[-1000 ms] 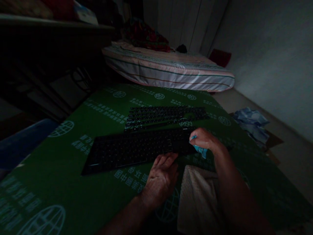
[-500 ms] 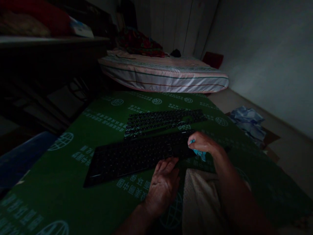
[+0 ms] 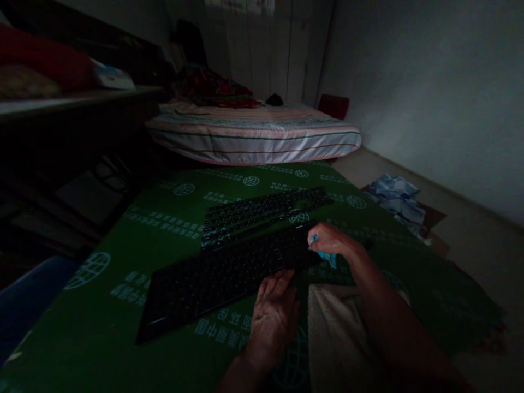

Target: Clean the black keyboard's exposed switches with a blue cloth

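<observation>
A black keyboard base (image 3: 213, 273) lies slantwise on the green printed sheet, its keycaps off across much of its face. My left hand (image 3: 272, 316) lies low over the near edge of the base, fingers stretched out and touching it. At the right end of the base, my right hand (image 3: 329, 238) is closed on a small blue cloth (image 3: 328, 258), part of which hangs out below the fingers. Behind the base, loose black keycaps (image 3: 245, 213) are laid out in rows. What the cloth touches under the fingers is hidden.
A beige cloth (image 3: 335, 327) lies near the front beside my right forearm. The green sheet (image 3: 164, 218) spreads under everything. Beyond it stands a bed (image 3: 262, 139) with a striped cover. A dark desk (image 3: 82, 103) is at left; crumpled fabric (image 3: 395, 199) lies on the floor at right.
The camera view has shifted a little, so the scene sits lower and further left. Both hands stay at nearly the same places on the keyboard base, the right still holding the blue cloth.
</observation>
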The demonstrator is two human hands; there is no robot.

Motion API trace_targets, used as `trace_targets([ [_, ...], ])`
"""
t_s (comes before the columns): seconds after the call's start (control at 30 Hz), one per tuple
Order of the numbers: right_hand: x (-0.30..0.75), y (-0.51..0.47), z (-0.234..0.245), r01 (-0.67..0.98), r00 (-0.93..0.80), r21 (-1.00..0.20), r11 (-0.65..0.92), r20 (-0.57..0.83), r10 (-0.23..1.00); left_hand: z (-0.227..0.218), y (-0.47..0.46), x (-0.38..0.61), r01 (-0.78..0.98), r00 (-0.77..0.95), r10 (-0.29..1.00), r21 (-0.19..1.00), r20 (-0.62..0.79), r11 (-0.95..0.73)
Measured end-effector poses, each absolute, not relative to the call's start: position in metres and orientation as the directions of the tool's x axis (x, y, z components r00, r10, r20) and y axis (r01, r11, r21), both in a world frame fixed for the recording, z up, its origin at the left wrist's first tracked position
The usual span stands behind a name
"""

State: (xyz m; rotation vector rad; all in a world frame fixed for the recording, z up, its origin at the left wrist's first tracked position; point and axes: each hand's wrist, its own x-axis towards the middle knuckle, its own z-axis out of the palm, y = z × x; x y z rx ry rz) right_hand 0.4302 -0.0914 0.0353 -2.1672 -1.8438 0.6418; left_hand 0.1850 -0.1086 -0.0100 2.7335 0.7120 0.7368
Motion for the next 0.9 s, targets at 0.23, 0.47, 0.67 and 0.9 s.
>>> trace_targets([
  [0.23,0.421,-0.09,0.039,0.907,0.096,-0.386,-0.169,-0.203,0.975,-0.009,-0.107,0.185,0.382,0.758,0.497,0.329,0.422,-0.864],
  [0.47,0.417,-0.091,0.042,0.949,0.132,-0.264,-0.173,-0.166,0.977,-0.008,-0.105,0.185,0.373,0.773,0.475,0.306,0.419,-0.876],
  [0.67,0.41,-0.099,0.045,0.935,0.242,-0.232,-0.268,-0.133,0.961,-0.008,-0.099,0.187,0.339,0.782,0.418,0.248,0.463,-0.907],
  [0.9,0.407,-0.1,0.048,0.933,0.276,-0.206,-0.295,-0.117,0.954,-0.014,-0.092,0.188,0.309,0.796,0.355,0.175,0.49,-0.935],
])
